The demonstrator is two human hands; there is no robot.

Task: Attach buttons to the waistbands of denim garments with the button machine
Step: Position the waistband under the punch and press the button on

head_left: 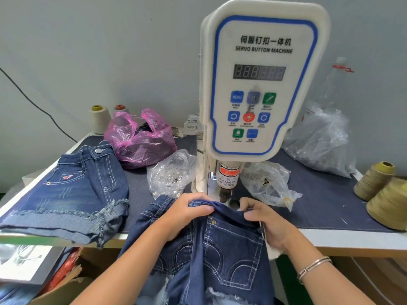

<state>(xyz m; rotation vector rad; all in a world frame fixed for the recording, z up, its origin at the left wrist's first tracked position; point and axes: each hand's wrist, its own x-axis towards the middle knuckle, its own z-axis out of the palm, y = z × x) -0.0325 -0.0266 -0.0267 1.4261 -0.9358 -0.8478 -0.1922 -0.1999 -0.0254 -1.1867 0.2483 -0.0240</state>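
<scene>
Head view shows your 2 hands, left hand [187, 213] and right hand [262, 219], pinching the waistband [224, 209] of soft, floppy denim shorts [222, 249] under the button machine [262, 84] punch, so keep holding near that thick, stiffer edge.

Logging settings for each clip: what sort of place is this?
Likely a garment workshop: a servo button machine on the table, denim shorts with a button lying beside it, and thread cones at the edge.
</scene>
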